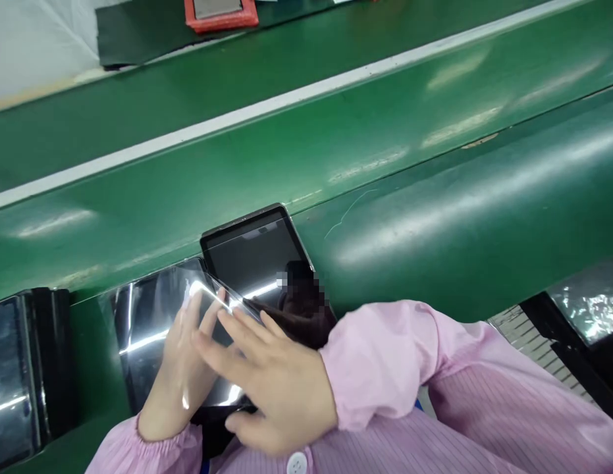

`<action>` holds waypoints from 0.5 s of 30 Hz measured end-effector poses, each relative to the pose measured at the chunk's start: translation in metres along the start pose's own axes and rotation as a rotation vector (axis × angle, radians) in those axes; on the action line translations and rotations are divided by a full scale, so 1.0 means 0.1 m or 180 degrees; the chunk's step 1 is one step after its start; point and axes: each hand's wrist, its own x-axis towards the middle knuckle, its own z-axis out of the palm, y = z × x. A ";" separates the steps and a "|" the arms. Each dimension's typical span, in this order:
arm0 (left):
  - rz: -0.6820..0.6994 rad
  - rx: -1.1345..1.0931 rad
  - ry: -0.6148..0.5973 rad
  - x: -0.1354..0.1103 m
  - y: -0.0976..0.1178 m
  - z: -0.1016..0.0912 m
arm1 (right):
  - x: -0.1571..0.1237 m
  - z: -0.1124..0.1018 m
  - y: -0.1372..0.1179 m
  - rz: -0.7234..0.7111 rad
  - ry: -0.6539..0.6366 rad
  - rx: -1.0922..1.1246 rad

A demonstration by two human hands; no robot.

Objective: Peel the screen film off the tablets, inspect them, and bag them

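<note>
Head view, tilted, looking down at two bare hands. The left grip (182, 365) has its fingers spread and pressed flat on the glossy face of a black tablet (143, 329). The right grip (269, 382) fans its fingers across the tablet's right end, with its lower fingers curling beneath, so the tablet seems held between the two, though glare hides the exact contact. The tablet lies in front of a pink smock (385, 368), directly under the left grip and left of the right one, its long axis running roughly across the view. Just behind it, a second tablet (251, 253) leans against a green conveyor belt (409, 197). More dark tablets (14, 375) stand at far left, and a red tray (222, 13) sits on a black mat (138, 36) beyond.
</note>
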 end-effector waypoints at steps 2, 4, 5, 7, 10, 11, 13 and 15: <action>-0.0019 0.0215 0.0162 -0.01 -0.03 0.06 | -0.14 0.18 0.02 -0.0150 -0.0006 -0.0467; -0.0048 0.0411 0.0325 -0.01 -0.04 0.08 | -0.20 0.28 0.07 -0.0301 0.0033 -0.0874; -0.0063 0.0453 0.0377 -0.01 -0.03 0.08 | -0.21 0.32 0.10 -0.0365 0.0085 -0.1089; -0.0142 0.0453 0.0299 0.00 0.01 0.03 | -0.20 0.36 0.13 -0.0474 0.0258 -0.1540; -0.0389 0.0401 -0.0287 0.01 0.10 -0.09 | -0.19 0.36 0.10 -0.0682 0.0472 -0.2172; -0.0480 0.0394 -0.0450 0.01 0.13 -0.12 | -0.20 0.36 0.07 -0.0701 0.0556 -0.2321; -0.0563 0.0404 -0.0537 -0.01 0.16 -0.15 | -0.21 0.33 0.02 -0.0673 0.0745 -0.2457; -0.0592 0.0493 -0.0459 -0.02 0.16 -0.14 | -0.21 0.30 -0.01 -0.0647 0.0871 -0.2434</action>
